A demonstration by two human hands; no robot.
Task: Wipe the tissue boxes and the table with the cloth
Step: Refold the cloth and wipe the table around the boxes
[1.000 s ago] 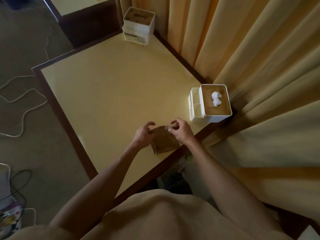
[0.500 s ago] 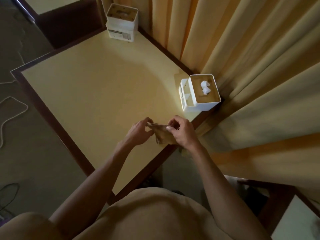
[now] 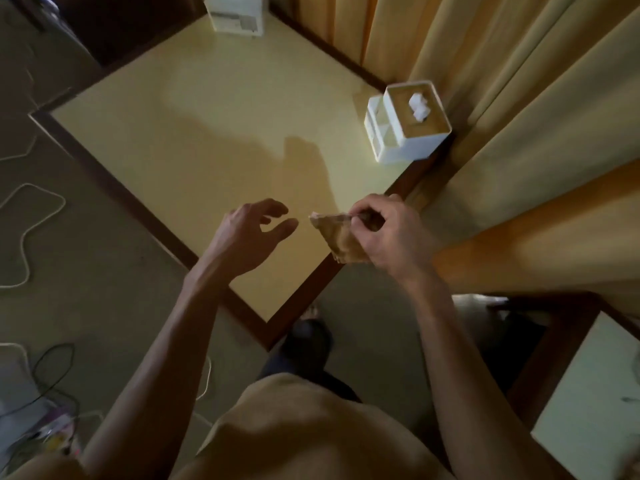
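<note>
Two tissue boxes on table (image 3: 214, 140): near box (image 3: 408, 123) by curtain, far box (image 3: 237, 15) at back edge. My right hand (image 3: 388, 233) pinches folded cloth (image 3: 341, 240) above table's near edge. My left hand (image 3: 249, 233) loosely spread, empty. Cloth soft, light, floppy; best bunched in palm.

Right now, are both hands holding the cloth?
No, only the right hand pinches the brown cloth; the left hand hovers beside it with fingers spread, not touching it.
</note>
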